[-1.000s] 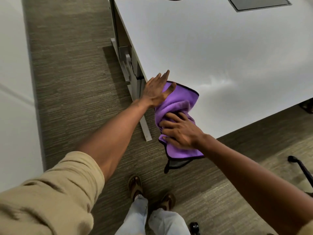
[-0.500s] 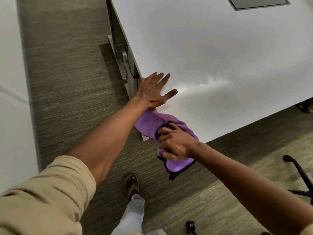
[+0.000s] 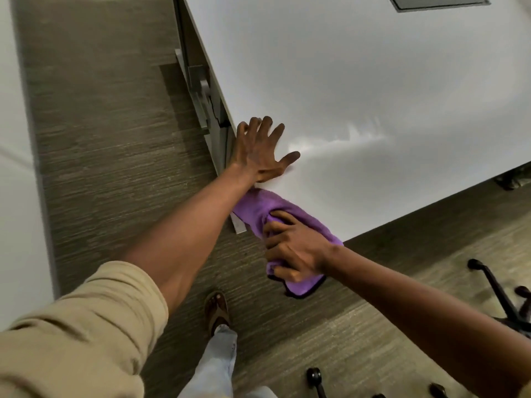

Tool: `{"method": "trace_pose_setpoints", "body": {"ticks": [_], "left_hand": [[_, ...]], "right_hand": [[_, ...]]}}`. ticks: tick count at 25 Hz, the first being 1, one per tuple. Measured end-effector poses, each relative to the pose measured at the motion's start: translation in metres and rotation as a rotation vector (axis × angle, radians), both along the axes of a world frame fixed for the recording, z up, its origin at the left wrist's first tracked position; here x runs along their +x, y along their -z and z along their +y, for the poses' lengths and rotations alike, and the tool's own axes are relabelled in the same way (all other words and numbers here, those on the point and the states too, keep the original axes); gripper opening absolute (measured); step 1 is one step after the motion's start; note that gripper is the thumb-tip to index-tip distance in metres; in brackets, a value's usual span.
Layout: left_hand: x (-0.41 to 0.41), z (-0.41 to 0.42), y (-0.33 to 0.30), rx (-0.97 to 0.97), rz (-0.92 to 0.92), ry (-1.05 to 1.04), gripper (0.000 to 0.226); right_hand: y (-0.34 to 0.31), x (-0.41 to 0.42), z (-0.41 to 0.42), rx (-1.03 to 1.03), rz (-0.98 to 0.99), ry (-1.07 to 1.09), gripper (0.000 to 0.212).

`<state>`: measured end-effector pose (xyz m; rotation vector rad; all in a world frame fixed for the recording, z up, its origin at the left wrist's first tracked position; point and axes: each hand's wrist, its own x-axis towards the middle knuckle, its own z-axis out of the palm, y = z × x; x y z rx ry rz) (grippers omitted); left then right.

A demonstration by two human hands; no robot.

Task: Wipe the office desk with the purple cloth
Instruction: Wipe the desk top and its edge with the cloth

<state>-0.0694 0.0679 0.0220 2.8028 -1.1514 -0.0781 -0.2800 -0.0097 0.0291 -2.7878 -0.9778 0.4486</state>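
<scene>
The white office desk (image 3: 359,81) fills the upper right of the head view, its near corner pointing toward me. My left hand (image 3: 258,152) lies flat on that corner with fingers spread, holding nothing. My right hand (image 3: 293,248) grips the bunched purple cloth (image 3: 258,208) at the desk's front edge. Part of the cloth rests on the corner; its dark-trimmed end (image 3: 301,287) hangs off below my hand. A faint wet streak (image 3: 344,142) shines on the desktop right of my left hand.
A grey inset panel (image 3: 439,2) sits in the desktop at the top. The desk's metal leg frame (image 3: 201,90) stands under the left edge. A black chair base with castors (image 3: 502,297) is at lower right. My sandalled foot (image 3: 217,310) is on the carpet.
My right hand has dragged the cloth from the desktop down to the near corner, so it now hangs partly off the edge. My left hand has come off the cloth onto the bare desk.
</scene>
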Motion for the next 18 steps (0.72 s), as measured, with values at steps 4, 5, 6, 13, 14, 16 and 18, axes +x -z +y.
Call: {"method": "trace_pose_setpoints", "body": {"ticks": [4,5,6,13,14,16,18], "left_hand": [[-0.004,-0.010,0.010,-0.057,0.084,-0.057,0.085],[-0.003,-0.011,0.012,-0.069,0.095,-0.066,0.087],[0.000,-0.011,0.012,-0.075,0.099,-0.063,0.090],[0.001,-0.009,0.015,-0.094,0.121,-0.024,0.093],[0.000,-0.009,0.016,-0.101,0.118,-0.030,0.093],[0.001,-0.009,0.016,-0.104,0.118,-0.035,0.093],[0.001,-0.009,0.014,-0.107,0.115,-0.035,0.092]], "right_hand": [[-0.006,0.056,-0.012,0.013,-0.035,-0.067,0.039],[-0.006,0.064,-0.011,0.017,-0.057,-0.041,0.041],[-0.007,0.065,-0.008,0.016,-0.082,-0.005,0.039],[0.009,-0.010,-0.006,0.073,-0.022,-0.006,0.028],[0.007,-0.008,-0.012,0.070,-0.005,-0.055,0.028],[0.004,0.014,-0.017,0.069,0.003,-0.107,0.029],[0.001,0.038,-0.012,0.053,-0.034,-0.056,0.030]]}}
